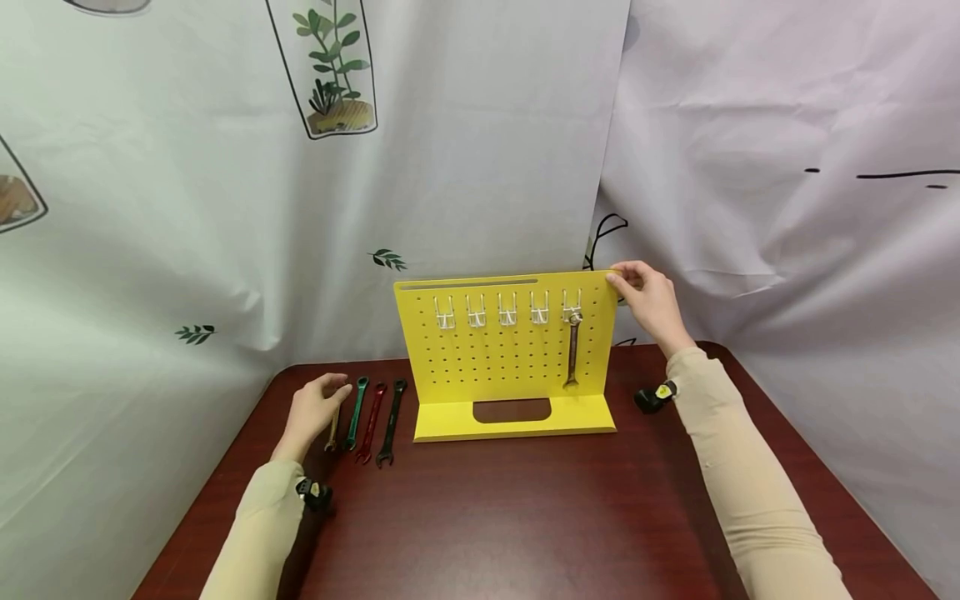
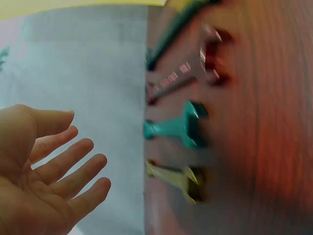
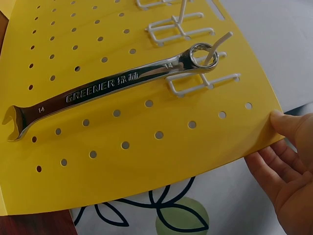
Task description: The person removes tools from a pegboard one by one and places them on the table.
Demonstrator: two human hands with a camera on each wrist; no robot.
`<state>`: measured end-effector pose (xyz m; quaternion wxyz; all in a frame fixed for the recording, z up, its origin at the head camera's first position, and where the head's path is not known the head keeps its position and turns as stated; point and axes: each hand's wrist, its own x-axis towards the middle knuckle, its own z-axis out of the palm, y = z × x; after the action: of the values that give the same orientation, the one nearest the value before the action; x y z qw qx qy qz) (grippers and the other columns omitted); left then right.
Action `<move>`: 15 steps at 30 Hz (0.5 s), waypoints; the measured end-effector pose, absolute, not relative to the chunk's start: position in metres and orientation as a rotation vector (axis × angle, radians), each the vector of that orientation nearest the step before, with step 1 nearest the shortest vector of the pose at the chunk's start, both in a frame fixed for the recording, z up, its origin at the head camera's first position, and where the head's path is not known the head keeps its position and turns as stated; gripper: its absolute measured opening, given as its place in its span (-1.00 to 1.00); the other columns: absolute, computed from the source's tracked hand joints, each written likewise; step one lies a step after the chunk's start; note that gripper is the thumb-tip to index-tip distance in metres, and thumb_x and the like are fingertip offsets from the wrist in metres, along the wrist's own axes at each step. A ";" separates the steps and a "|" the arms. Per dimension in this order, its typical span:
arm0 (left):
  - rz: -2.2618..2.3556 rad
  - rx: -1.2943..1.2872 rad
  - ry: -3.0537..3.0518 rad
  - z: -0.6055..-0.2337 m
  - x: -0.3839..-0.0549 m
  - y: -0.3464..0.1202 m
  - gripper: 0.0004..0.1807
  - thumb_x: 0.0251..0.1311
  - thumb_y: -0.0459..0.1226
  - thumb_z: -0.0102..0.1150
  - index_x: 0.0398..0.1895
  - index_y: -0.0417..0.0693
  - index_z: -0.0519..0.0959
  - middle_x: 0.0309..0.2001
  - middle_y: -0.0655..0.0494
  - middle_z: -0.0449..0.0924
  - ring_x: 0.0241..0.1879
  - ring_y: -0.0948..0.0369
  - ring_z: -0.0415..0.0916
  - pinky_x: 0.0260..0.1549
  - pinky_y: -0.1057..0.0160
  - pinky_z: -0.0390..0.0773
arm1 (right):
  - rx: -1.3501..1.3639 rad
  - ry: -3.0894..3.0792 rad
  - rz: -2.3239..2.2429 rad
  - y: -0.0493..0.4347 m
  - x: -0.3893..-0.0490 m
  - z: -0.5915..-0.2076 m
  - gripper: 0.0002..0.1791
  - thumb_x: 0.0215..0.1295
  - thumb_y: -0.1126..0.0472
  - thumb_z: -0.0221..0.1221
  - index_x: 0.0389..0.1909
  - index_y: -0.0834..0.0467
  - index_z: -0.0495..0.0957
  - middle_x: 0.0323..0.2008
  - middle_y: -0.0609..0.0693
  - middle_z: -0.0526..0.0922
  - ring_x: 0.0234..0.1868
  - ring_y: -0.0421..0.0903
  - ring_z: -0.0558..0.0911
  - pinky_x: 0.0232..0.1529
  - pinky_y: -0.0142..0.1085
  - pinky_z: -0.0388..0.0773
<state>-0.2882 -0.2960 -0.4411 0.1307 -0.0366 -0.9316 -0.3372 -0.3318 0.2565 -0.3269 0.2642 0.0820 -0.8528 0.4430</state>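
Note:
My left hand [image 1: 313,414] hovers over the left end of a row of wrenches, its fingers loosely extended and holding nothing. A gold combination wrench [image 1: 333,435] lies partly hidden under it. Beside that lie a green wrench [image 1: 357,418], a red wrench [image 1: 371,425] and a black wrench [image 1: 391,427]; the left wrist view shows them blurred. With thumb and fingers, my right hand [image 1: 654,305] pinches the upper right corner of a yellow pegboard [image 1: 487,358]. A chrome wrench [image 3: 112,88], marked 14, hangs by its ring end from the rightmost white hook [image 3: 200,85].
Several more white hooks [image 1: 477,311] line the pegboard's upper part, with no tools on them. The board's foot [image 1: 442,423] stands on a dark red wooden table [image 1: 510,517]. A pale printed curtain [image 1: 480,167] hangs close behind the table and along its sides.

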 end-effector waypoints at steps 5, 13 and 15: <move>-1.071 -0.183 -2.697 -0.429 -0.283 -0.282 -0.45 0.49 -0.03 0.08 0.38 -0.18 0.44 0.25 -0.29 0.50 0.21 -0.23 0.46 0.07 -0.22 0.52 | 0.223 -2.302 1.196 0.256 -0.332 -0.328 -0.53 0.46 -0.09 0.15 0.12 0.20 0.59 -0.08 0.16 0.64 -0.06 0.02 0.59 -0.17 -0.22 0.47; -1.174 -0.322 -2.668 -0.413 -0.273 -0.260 -0.42 0.47 -0.02 0.12 0.42 -0.09 0.41 0.28 -0.22 0.50 0.25 -0.18 0.45 0.14 -0.22 0.47 | 0.220 -2.301 1.196 0.256 -0.331 -0.328 -0.54 0.47 -0.08 0.15 0.12 0.19 0.59 -0.08 0.16 0.63 -0.06 0.02 0.59 -0.17 -0.23 0.47; -1.193 -0.340 -2.667 -0.411 -0.272 -0.256 -0.43 0.46 -0.02 0.13 0.42 -0.06 0.42 0.27 -0.19 0.51 0.23 -0.15 0.47 0.13 -0.21 0.48 | 0.219 -2.303 1.198 0.256 -0.331 -0.328 -0.54 0.47 -0.08 0.15 0.12 0.19 0.59 -0.08 0.16 0.63 -0.05 0.02 0.59 -0.17 -0.23 0.47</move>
<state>-0.2716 -0.2556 -0.4110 0.1001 -0.1150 -0.9022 -0.4035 -0.3313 0.2559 -0.3277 0.2652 0.0809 -0.8524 0.4434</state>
